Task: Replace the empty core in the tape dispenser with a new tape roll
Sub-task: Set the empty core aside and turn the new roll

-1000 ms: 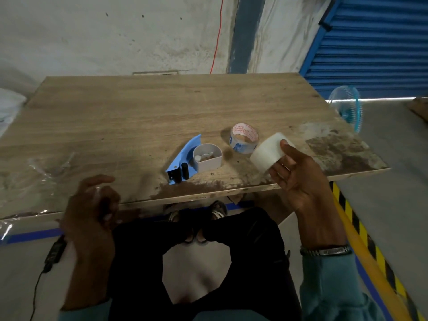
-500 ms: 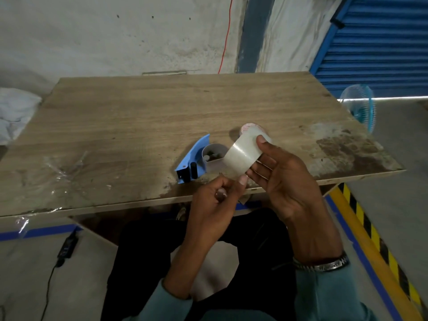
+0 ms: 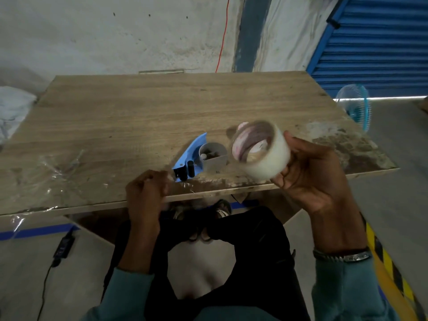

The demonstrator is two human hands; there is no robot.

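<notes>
My right hand [image 3: 310,172] holds a new roll of clear tape [image 3: 268,163] above the table's front edge, its open side facing me. Just left of it on the table [image 3: 139,117] lies the blue tape dispenser [image 3: 192,154] with its white hub [image 3: 214,158]. A used core [image 3: 242,126] with pink print peeks out from behind the roll. My left hand [image 3: 146,191] is at the table's front edge beside the dispenser's black roller end, fingers pinched together. Blur hides whether it grips a tape end.
Crumpled clear film [image 3: 58,163] lies on the table's left part. A blue fan [image 3: 354,105] stands on the floor at the right, by a blue shutter. A black adapter with cable [image 3: 62,246] lies on the floor left. My crossed legs sit under the table edge.
My left hand came up from my lap to the roll, then moved left to the table edge by the dispenser. My right hand turned the roll so its opening faces me.
</notes>
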